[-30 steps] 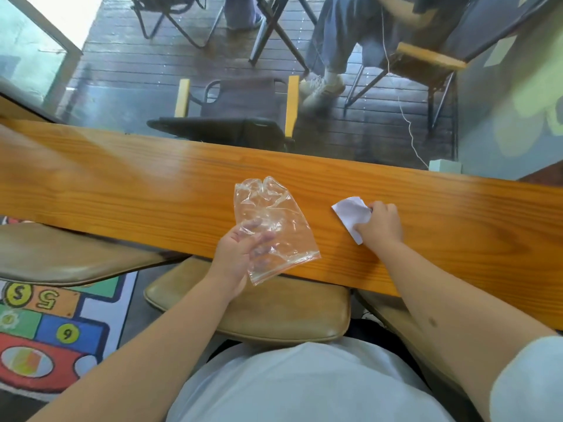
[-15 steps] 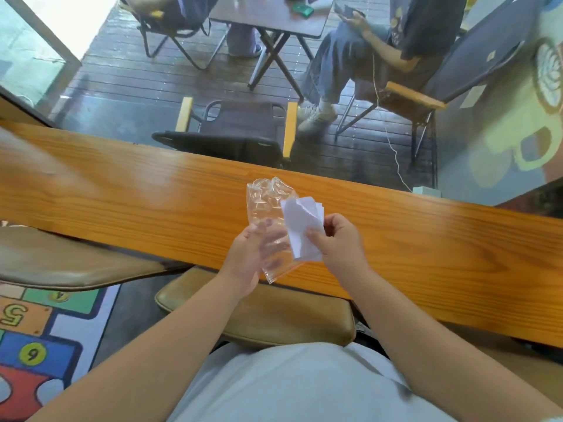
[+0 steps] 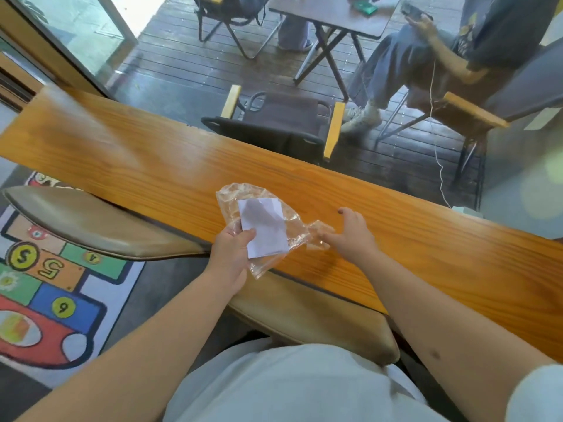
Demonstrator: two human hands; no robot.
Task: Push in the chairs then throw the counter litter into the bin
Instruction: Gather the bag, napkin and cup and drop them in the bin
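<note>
My left hand (image 3: 233, 254) grips a crumpled clear plastic bag (image 3: 243, 196) and a white paper slip (image 3: 263, 228) together, just above the near edge of the long wooden counter (image 3: 146, 159). My right hand (image 3: 350, 236) hovers low over the counter with its fingers apart. Its index fingertip touches a crinkled bit of clear plastic (image 3: 320, 231); I cannot tell whether that bit belongs to the bag. Two tan padded chair seats, one on the left (image 3: 91, 226) and one in front of me (image 3: 307, 321), sit partly under the counter.
A colourful number play mat (image 3: 45, 284) covers the floor at the left. Beyond the glass behind the counter are a folding chair (image 3: 283, 123), a small table (image 3: 332, 16) and a seated person (image 3: 426, 56) on dark decking. No bin is in view.
The white paper went from my right hand into my left, which now holds it with the bag. My right hand moved back right to the counter, and the view tilted.
</note>
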